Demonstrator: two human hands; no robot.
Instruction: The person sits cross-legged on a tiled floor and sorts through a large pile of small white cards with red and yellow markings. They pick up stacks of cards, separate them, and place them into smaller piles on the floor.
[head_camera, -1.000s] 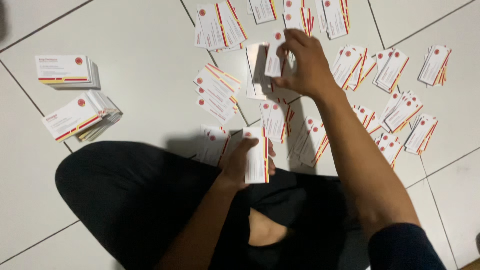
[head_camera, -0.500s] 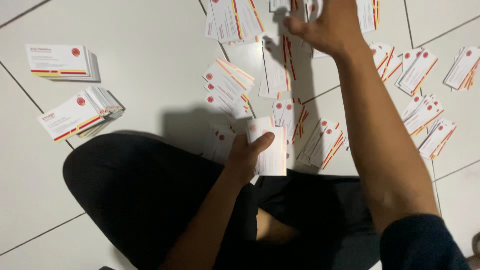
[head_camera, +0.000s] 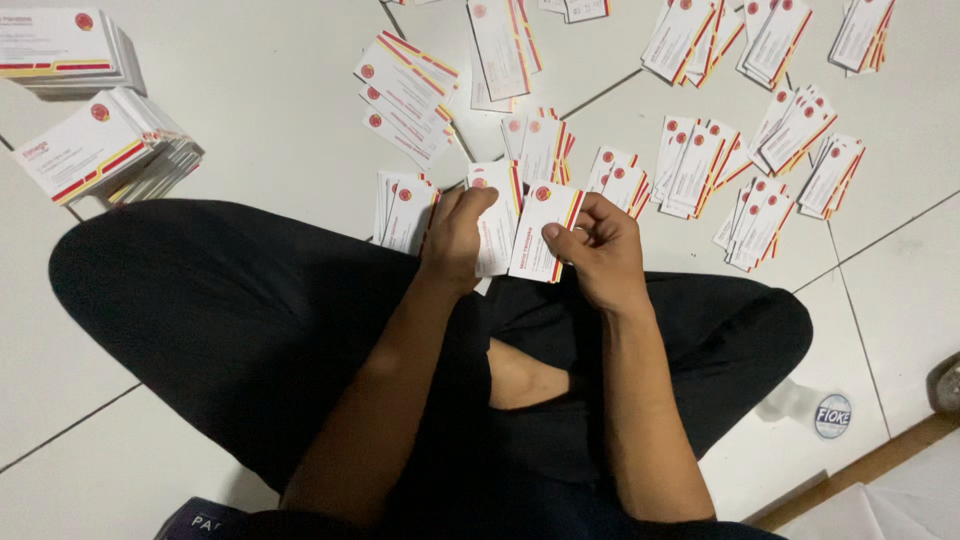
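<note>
- Right hand (head_camera: 605, 250) pinches one card (head_camera: 545, 232) by its lower right side, thumb on the face, fingers curled behind, over the lap of a person seated cross-legged on the white tiled floor (head_camera: 260, 110).
- Left hand (head_camera: 455, 240) is closed around a small deck (head_camera: 497, 218), thumb across the top edge, the single card just beside it and overlapping its right edge.
- Cards look like thin, stiff, glossy stock: light, likely slippery against each other, and apt to bend or crease at a corner; an edge pinch near the middle of a side seems the safest hold.
- Fanned piles (head_camera: 700, 165) lie spread over the floor ahead, toward its far right.
- Two thicker stacks (head_camera: 105, 145) sit near the floor's far left corner, well apart from the hands.
</note>
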